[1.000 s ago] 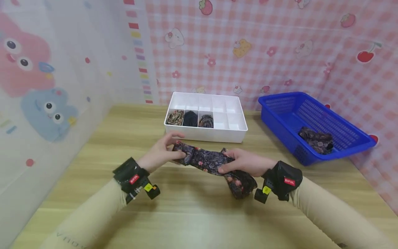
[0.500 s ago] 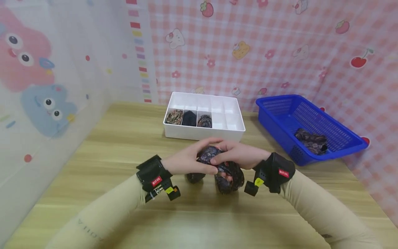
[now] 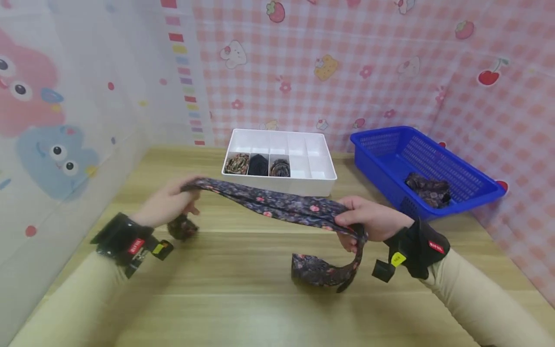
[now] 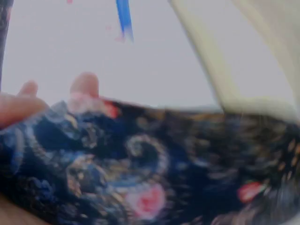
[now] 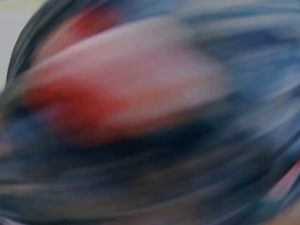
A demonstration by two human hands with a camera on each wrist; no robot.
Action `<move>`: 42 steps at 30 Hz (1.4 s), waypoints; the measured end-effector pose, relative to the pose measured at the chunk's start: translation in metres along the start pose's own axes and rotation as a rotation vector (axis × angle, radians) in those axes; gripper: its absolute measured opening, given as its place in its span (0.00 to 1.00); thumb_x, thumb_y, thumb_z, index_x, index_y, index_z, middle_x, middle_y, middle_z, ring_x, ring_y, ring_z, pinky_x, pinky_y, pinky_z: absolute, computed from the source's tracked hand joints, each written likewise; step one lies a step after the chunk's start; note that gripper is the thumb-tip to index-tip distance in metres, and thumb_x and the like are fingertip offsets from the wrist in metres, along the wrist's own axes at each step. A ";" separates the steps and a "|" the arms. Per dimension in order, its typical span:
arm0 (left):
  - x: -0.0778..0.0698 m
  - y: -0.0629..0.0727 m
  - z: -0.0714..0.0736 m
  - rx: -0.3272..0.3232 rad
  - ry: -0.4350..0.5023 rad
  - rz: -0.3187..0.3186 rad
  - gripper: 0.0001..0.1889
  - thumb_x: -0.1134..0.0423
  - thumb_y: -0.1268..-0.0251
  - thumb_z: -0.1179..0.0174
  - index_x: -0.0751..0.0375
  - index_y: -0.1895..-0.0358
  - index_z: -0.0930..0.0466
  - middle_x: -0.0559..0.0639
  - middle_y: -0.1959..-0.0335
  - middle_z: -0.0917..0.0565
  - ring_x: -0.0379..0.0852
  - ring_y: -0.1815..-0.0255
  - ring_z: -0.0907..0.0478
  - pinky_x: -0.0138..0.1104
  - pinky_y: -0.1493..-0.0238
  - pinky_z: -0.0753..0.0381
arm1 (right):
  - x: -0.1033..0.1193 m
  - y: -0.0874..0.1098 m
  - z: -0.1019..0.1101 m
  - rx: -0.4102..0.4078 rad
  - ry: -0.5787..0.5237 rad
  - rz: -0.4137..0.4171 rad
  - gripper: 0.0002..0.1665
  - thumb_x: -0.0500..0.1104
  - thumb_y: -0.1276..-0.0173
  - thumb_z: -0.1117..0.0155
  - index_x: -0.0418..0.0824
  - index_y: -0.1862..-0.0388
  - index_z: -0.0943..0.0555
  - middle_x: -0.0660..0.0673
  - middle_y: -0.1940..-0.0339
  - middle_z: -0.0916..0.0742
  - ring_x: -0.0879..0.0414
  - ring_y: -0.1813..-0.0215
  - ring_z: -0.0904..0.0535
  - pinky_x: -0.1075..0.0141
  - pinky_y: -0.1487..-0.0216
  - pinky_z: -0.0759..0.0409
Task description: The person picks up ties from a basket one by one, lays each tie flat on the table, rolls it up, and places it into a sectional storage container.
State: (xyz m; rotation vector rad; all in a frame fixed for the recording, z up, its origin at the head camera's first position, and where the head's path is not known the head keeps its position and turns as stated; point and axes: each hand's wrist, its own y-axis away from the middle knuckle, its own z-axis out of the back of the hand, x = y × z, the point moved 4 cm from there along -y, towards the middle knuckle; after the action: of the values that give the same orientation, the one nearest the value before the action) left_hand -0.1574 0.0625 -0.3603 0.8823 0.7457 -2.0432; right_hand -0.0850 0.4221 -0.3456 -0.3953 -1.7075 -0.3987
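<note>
A long dark strip of cloth (image 3: pixel 277 203) with pink flowers, scarf-like, stretches between my hands over the table. At the left, my left hand (image 3: pixel 171 197) grips it, and an end of it hangs below that hand. My right hand (image 3: pixel 368 217) pinches it between thumb and fingers on the other side. From there the tail (image 3: pixel 321 271) curves down and leftward, close over the tabletop. In the left wrist view the floral cloth (image 4: pixel 150 164) fills the lower half, with fingertips (image 4: pixel 85 86) behind its edge. Blurred cloth (image 5: pixel 140 164) fills the right wrist view.
A white divided box (image 3: pixel 282 184) stands at the back, with rolled cloths (image 3: pixel 258 165) in three front compartments. To its right, a blue basket (image 3: pixel 427 140) holds a crumpled dark cloth (image 3: pixel 429 190). Patterned curtains (image 3: pixel 347 62) enclose the wooden table (image 3: pixel 234 308).
My hands came together over the bunched cloth, then moved apart. The left hand has swung far left and the right hand slightly right, drawing the cloth out long.
</note>
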 end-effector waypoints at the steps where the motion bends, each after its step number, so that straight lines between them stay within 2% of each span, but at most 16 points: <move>1: -0.001 0.004 0.011 -0.057 -0.013 -0.008 0.21 0.73 0.30 0.55 0.65 0.34 0.33 0.62 0.64 0.24 0.46 0.74 0.22 0.36 0.69 0.19 | -0.004 0.006 0.004 0.000 0.015 -0.015 0.09 0.47 0.26 0.44 0.45 0.59 0.20 0.53 0.74 0.14 0.63 0.74 0.18 0.67 0.69 0.20; 4: -0.003 0.017 0.038 -0.231 -0.095 -0.075 0.22 0.76 0.33 0.54 0.63 0.37 0.30 0.61 0.61 0.22 0.41 0.71 0.24 0.30 0.68 0.24 | -0.011 0.027 0.016 -0.023 0.043 -0.022 0.11 0.44 0.24 0.47 0.43 0.54 0.19 0.52 0.70 0.13 0.64 0.76 0.20 0.69 0.71 0.21; 7: -0.004 0.029 0.050 -0.318 -0.250 -0.143 0.25 0.81 0.40 0.53 0.63 0.39 0.27 0.61 0.53 0.21 0.41 0.63 0.23 0.31 0.62 0.26 | -0.016 0.046 0.027 -0.070 0.070 -0.019 0.12 0.41 0.23 0.50 0.40 0.53 0.18 0.53 0.72 0.15 0.63 0.82 0.27 0.69 0.81 0.30; 10: -0.005 0.034 0.046 -0.289 -0.461 -0.206 0.29 0.83 0.49 0.50 0.63 0.40 0.26 0.61 0.44 0.22 0.51 0.50 0.23 0.42 0.50 0.26 | -0.018 0.065 0.037 -0.165 0.194 -0.054 0.11 0.38 0.23 0.51 0.39 0.62 0.20 0.54 0.79 0.23 0.58 0.86 0.38 0.62 0.85 0.40; 12: -0.002 0.036 0.040 -0.253 -0.591 -0.260 0.28 0.82 0.52 0.47 0.65 0.42 0.25 0.63 0.46 0.21 0.61 0.49 0.24 0.52 0.49 0.28 | -0.020 0.077 0.045 -0.249 0.357 -0.106 0.13 0.37 0.24 0.49 0.38 0.71 0.25 0.54 0.81 0.30 0.56 0.84 0.43 0.60 0.83 0.43; 14: 0.007 0.039 0.036 -0.203 -0.657 -0.263 0.27 0.81 0.52 0.46 0.66 0.43 0.26 0.65 0.47 0.20 0.60 0.55 0.21 0.53 0.53 0.25 | -0.024 0.091 0.053 -0.334 0.526 -0.185 0.17 0.38 0.26 0.46 0.37 0.78 0.30 0.54 0.82 0.35 0.58 0.83 0.45 0.62 0.81 0.43; 16: 0.020 0.043 0.037 -0.179 -0.678 -0.242 0.26 0.81 0.50 0.46 0.67 0.43 0.26 0.67 0.49 0.20 0.61 0.57 0.20 0.53 0.56 0.25 | -0.030 0.105 0.061 -0.400 0.667 -0.267 0.21 0.39 0.27 0.44 0.35 0.81 0.34 0.55 0.83 0.37 0.62 0.81 0.46 0.66 0.79 0.45; 19: 0.044 0.049 0.045 -0.159 -0.667 -0.142 0.24 0.82 0.45 0.48 0.69 0.42 0.28 0.70 0.47 0.22 0.63 0.57 0.21 0.52 0.60 0.25 | -0.041 0.128 0.073 -0.445 0.719 -0.333 0.23 0.41 0.29 0.40 0.34 0.82 0.36 0.58 0.84 0.37 0.66 0.81 0.45 0.69 0.80 0.46; 21: 0.060 0.052 0.051 -0.162 -0.651 -0.084 0.24 0.82 0.44 0.51 0.70 0.41 0.29 0.72 0.45 0.24 0.68 0.50 0.26 0.51 0.61 0.29 | -0.048 0.143 0.081 -0.435 0.677 -0.331 0.21 0.40 0.30 0.40 0.32 0.81 0.31 0.59 0.84 0.31 0.69 0.81 0.39 0.72 0.80 0.41; 24: 0.081 0.056 0.060 -0.167 -0.645 -0.016 0.25 0.81 0.43 0.55 0.71 0.39 0.31 0.74 0.43 0.27 0.61 0.66 0.25 0.44 0.71 0.34 | -0.061 0.165 0.092 -0.385 0.545 -0.326 0.13 0.37 0.31 0.40 0.34 0.75 0.21 0.58 0.79 0.19 0.69 0.77 0.27 0.75 0.76 0.29; 26: 0.093 0.058 0.062 -0.169 -0.657 -0.005 0.26 0.81 0.45 0.54 0.72 0.40 0.31 0.75 0.44 0.28 0.59 0.69 0.26 0.43 0.73 0.35 | -0.069 0.178 0.099 -0.368 0.485 -0.340 0.09 0.35 0.31 0.41 0.34 0.70 0.18 0.55 0.75 0.15 0.68 0.74 0.23 0.74 0.74 0.25; 28: 0.105 0.059 0.061 -0.133 -0.687 0.007 0.26 0.80 0.45 0.52 0.72 0.39 0.33 0.75 0.43 0.28 0.57 0.70 0.27 0.43 0.73 0.34 | -0.076 0.189 0.107 -0.410 0.485 -0.365 0.09 0.35 0.30 0.43 0.35 0.69 0.18 0.55 0.75 0.16 0.67 0.74 0.23 0.74 0.73 0.24; 29: 0.110 0.060 0.058 -0.108 -0.692 0.014 0.26 0.80 0.45 0.51 0.73 0.38 0.33 0.76 0.43 0.28 0.61 0.64 0.25 0.46 0.70 0.31 | -0.079 0.193 0.111 -0.453 0.504 -0.385 0.09 0.36 0.30 0.42 0.35 0.70 0.19 0.55 0.76 0.17 0.67 0.75 0.24 0.73 0.73 0.25; 32: 0.123 0.063 0.045 -0.021 -0.704 0.055 0.27 0.76 0.43 0.46 0.73 0.37 0.34 0.76 0.42 0.30 0.72 0.48 0.29 0.56 0.60 0.28 | -0.082 0.203 0.124 -0.633 0.691 -0.445 0.13 0.41 0.30 0.40 0.37 0.75 0.24 0.55 0.81 0.23 0.66 0.79 0.29 0.72 0.75 0.28; 38: 0.134 0.063 0.020 0.053 -0.739 0.085 0.28 0.70 0.44 0.38 0.66 0.37 0.31 0.75 0.45 0.26 0.74 0.49 0.27 0.62 0.58 0.27 | -0.078 0.218 0.142 -0.935 1.190 -0.573 0.19 0.50 0.34 0.35 0.33 0.65 0.16 0.43 0.72 0.15 0.49 0.68 0.19 0.55 0.63 0.22; 42: 0.132 0.061 0.015 0.071 -0.706 0.057 0.31 0.65 0.46 0.31 0.66 0.38 0.30 0.72 0.47 0.24 0.71 0.50 0.26 0.61 0.57 0.26 | -0.075 0.227 0.142 -1.129 1.323 -0.612 0.22 0.52 0.38 0.33 0.32 0.62 0.16 0.36 0.65 0.14 0.38 0.61 0.19 0.45 0.61 0.23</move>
State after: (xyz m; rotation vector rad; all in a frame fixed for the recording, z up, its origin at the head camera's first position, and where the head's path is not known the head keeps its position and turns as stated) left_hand -0.1729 -0.0365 -0.4670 0.1694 0.2529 -2.1321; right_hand -0.0882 0.6860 -0.4330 -0.2518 -0.1223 -1.6456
